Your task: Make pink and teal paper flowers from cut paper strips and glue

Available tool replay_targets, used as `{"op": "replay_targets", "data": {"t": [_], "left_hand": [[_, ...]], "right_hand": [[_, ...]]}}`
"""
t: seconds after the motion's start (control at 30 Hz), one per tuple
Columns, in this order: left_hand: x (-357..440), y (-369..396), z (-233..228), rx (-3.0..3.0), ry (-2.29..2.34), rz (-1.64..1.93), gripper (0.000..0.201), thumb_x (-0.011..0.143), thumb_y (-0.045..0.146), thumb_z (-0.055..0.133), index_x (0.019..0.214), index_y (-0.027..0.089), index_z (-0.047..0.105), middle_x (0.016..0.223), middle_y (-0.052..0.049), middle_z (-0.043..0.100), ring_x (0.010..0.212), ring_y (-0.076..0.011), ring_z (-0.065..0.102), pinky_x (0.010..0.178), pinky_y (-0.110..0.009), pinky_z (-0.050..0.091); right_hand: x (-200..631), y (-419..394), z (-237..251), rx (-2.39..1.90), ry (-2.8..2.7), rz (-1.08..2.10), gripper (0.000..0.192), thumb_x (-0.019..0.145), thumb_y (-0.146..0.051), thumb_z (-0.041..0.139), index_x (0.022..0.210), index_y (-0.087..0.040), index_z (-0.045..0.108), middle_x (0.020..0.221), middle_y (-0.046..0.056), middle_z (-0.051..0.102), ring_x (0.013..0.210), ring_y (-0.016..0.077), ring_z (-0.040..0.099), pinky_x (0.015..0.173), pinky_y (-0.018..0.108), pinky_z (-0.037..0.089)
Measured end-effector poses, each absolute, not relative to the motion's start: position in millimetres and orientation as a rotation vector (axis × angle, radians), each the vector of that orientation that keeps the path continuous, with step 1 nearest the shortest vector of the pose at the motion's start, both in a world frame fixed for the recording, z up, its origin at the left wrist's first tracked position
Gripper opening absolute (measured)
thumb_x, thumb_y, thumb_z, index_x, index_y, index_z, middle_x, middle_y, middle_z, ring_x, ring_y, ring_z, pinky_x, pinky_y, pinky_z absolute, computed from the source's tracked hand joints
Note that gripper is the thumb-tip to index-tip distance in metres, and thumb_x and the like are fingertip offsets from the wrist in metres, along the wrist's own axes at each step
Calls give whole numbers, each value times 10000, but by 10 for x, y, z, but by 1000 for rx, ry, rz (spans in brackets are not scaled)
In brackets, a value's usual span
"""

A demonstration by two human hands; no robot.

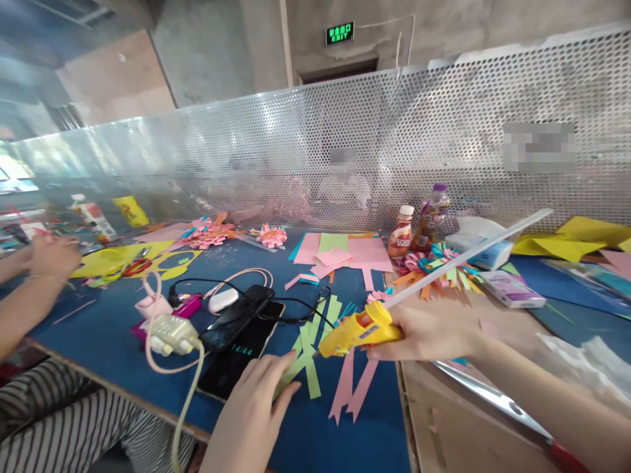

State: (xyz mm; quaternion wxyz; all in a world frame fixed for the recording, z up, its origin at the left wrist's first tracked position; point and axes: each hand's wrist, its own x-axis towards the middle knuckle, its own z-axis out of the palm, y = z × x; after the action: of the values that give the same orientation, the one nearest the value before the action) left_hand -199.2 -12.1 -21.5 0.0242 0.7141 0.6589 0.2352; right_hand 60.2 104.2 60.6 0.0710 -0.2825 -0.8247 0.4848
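Observation:
My right hand (434,332) is wrapped round a yellow hot glue gun (357,332), with a long white glue stick (468,256) jutting up from its back. The gun's nozzle points left and down, at the crossed light green paper strips (308,348). One end of these strips is pinched between the thumb and fingers of my left hand (256,410). Pink paper strips with notched ends (348,387) lie on the blue table below the gun. Whether the nozzle touches the green paper, I cannot tell.
Phones (239,358), cables and a power adapter (172,334) lie left of my hands. Scissors (497,397) rest under my right forearm. Bottles (401,231), paper flowers (438,266) and a tissue pack (480,243) stand behind. Another person's hands (52,256) are at far left.

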Motion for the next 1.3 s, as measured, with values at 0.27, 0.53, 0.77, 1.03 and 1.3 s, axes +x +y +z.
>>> {"op": "replay_targets", "data": {"t": [0.27, 0.53, 0.77, 1.03, 1.3], "left_hand": [[-1858, 56, 42, 1870, 2027, 598, 194, 805, 267, 454, 926, 210, 594, 863, -34, 607, 768, -169, 588, 685, -261, 434], [-1785, 155, 171, 1909, 1877, 466, 330, 788, 364, 494, 1088, 305, 621, 797, -16, 597, 674, -173, 552, 599, -236, 367], [-1738, 195, 185, 1884, 1853, 454, 296, 755, 394, 530, 1012, 278, 619, 636, 38, 528, 563, -137, 489, 510, -206, 275], [-1674, 203, 178, 1882, 1908, 428, 198, 767, 367, 506, 898, 224, 544, 637, 36, 536, 652, -161, 525, 558, -217, 286], [-1671, 214, 158, 1878, 1901, 457, 172, 786, 369, 466, 818, 220, 545, 608, 37, 541, 605, -156, 529, 535, -222, 289]], "right_hand": [[684, 1181, 460, -811, -2308, 1489, 345, 784, -435, 592, 1016, -181, 626, 863, 20, 624, 713, 121, 534, 595, 211, 419], [804, 1364, 290, -816, -1949, 1578, 277, 799, -421, 577, 802, -145, 603, 553, -45, 424, 449, 60, 359, 406, 195, 287], [846, 1429, 230, -750, -1651, 1709, 234, 793, -375, 597, 755, -156, 524, 537, -50, 433, 386, 46, 336, 323, 178, 241], [831, 1406, 260, -770, -1677, 1707, 258, 773, -382, 611, 845, -140, 559, 538, -57, 445, 378, 47, 361, 315, 180, 264], [837, 1408, 255, -780, -1684, 1706, 266, 781, -390, 604, 864, -143, 548, 541, -59, 436, 371, 45, 358, 307, 172, 269]]}}
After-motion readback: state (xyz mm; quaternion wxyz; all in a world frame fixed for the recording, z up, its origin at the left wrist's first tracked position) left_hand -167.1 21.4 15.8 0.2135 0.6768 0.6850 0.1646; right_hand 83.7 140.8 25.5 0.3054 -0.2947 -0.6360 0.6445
